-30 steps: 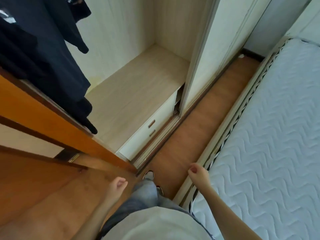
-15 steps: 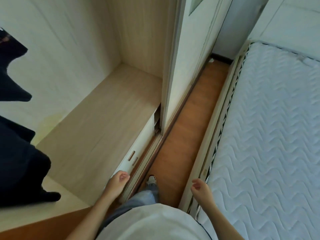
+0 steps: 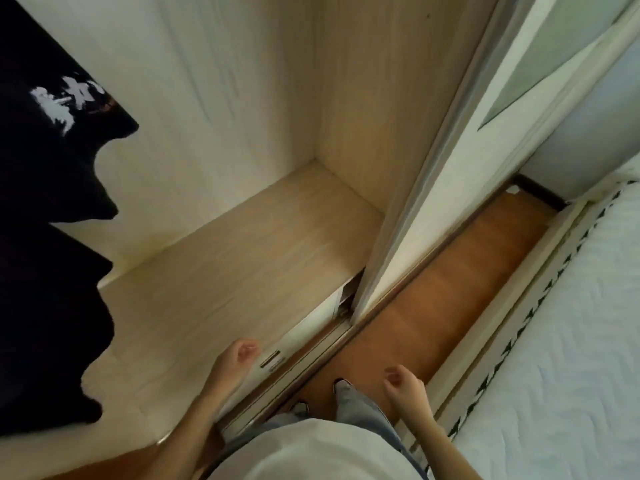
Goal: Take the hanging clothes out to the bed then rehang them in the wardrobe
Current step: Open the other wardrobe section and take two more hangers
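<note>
Both the left hand (image 3: 239, 358) and right hand (image 3: 403, 381) hang loosely curled and grasping nothing, while the dark, soft, light hanging clothes (image 3: 52, 237) at the pale wooden wardrobe's (image 3: 242, 254) left are probably best lifted by their unseen hangers.

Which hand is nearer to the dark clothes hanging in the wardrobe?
The left hand. It hangs empty over the wardrobe shelf, to the right of the dark clothes. The right hand is farther away, above the floor beside the bed.
</note>
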